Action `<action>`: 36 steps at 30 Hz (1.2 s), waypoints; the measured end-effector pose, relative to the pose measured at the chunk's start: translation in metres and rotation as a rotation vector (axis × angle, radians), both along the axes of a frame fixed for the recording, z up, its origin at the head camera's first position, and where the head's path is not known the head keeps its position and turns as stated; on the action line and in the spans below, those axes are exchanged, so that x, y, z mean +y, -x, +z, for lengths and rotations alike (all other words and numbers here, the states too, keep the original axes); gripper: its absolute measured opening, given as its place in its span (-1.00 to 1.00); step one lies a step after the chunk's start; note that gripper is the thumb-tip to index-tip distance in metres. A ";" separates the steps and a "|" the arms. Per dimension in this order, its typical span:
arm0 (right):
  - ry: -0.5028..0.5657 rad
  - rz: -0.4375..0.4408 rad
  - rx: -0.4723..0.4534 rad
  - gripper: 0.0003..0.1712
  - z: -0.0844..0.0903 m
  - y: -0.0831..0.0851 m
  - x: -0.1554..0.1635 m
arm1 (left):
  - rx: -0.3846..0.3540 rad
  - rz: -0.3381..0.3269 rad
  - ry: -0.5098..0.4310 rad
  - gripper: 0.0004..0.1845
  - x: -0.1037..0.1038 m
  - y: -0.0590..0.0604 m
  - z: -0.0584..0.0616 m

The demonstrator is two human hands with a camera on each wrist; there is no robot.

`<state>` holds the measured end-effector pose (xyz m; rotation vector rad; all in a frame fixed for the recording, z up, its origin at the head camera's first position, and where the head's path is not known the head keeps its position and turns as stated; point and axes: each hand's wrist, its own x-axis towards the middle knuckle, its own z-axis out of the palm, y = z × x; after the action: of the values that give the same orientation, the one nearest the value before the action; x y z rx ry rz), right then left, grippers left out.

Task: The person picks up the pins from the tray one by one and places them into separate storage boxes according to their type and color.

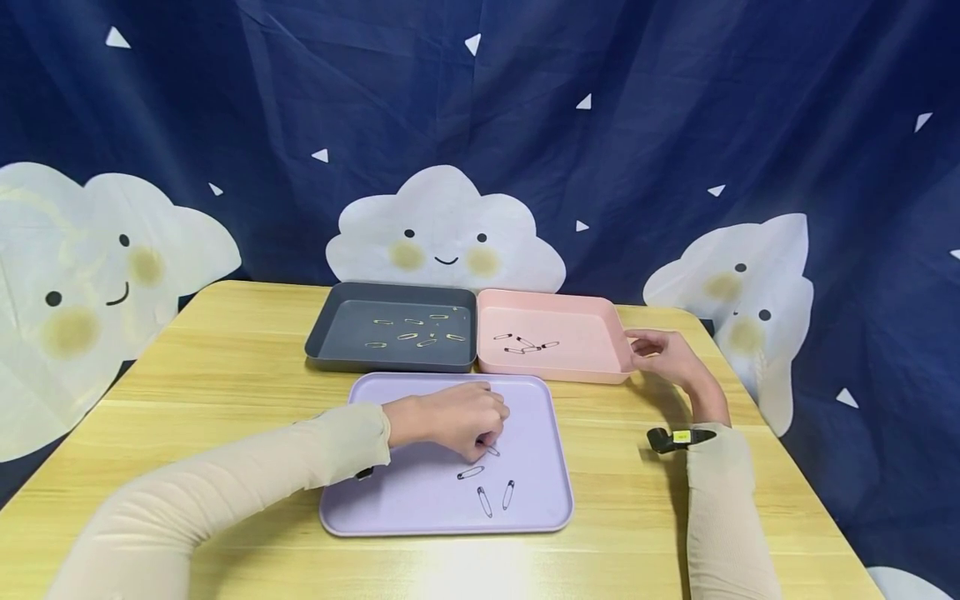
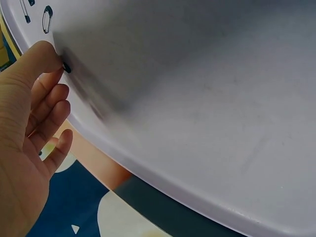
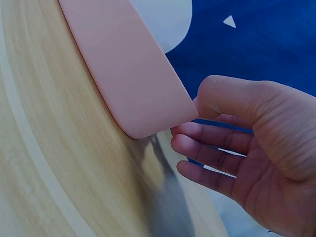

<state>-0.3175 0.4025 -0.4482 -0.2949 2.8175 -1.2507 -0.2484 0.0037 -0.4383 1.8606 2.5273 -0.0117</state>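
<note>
Lavender tray (image 1: pixel 375 508) sits nearest, at the front table edge. Left hand (image 1: pixel 457 421) is down on it, fingers curled, thumb and fingertips pinching a black safety pin (image 1: pixel 491 450); in the left wrist view only the pin's dark end (image 2: pixel 66 67) shows at the thumb tip. Three more loose pins on the same tray: one (image 1: pixel 470 472) just beside the hand, two (image 1: pixel 484 501) (image 1: pixel 508 493) nearer the front rim.

Right hand (image 1: pixel 667 354) touches the pink tray's (image 1: pixel 592 367) right corner, thumb on the rim, fingers relaxed and apart, gripping nothing.

Risks, as I judge them:
- The pinch is on a thin, flat pin, so it could slip or skate across the smooth tray.
- The knuckles could nudge the neighbouring pin.
- The pink tray could slide if bumped.

Contents: grey tray (image 1: pixel 322 342) holds gold pins (image 1: pixel 408 336); the pink tray holds a few black pins (image 1: pixel 525 343).
</note>
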 end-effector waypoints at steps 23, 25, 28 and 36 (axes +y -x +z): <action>0.000 -0.006 -0.034 -0.37 0.018 -0.011 -0.011 | 0.129 0.032 -0.039 -0.86 0.003 0.008 0.007; -0.004 -0.008 -0.032 -0.36 0.013 -0.008 -0.008 | 0.166 0.027 -0.058 -0.88 0.004 0.010 0.011; -0.014 -0.010 -0.023 -0.35 0.006 -0.003 -0.002 | 0.218 0.017 -0.087 -0.91 0.006 0.012 0.017; 0.000 -0.015 -0.021 -0.35 0.002 -0.002 -0.001 | 0.312 0.002 -0.157 -0.93 0.011 0.022 0.032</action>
<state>-0.3160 0.4016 -0.4466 -0.2605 2.8076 -1.2485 -0.2702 0.0145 -0.4063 2.0587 2.8060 -0.1164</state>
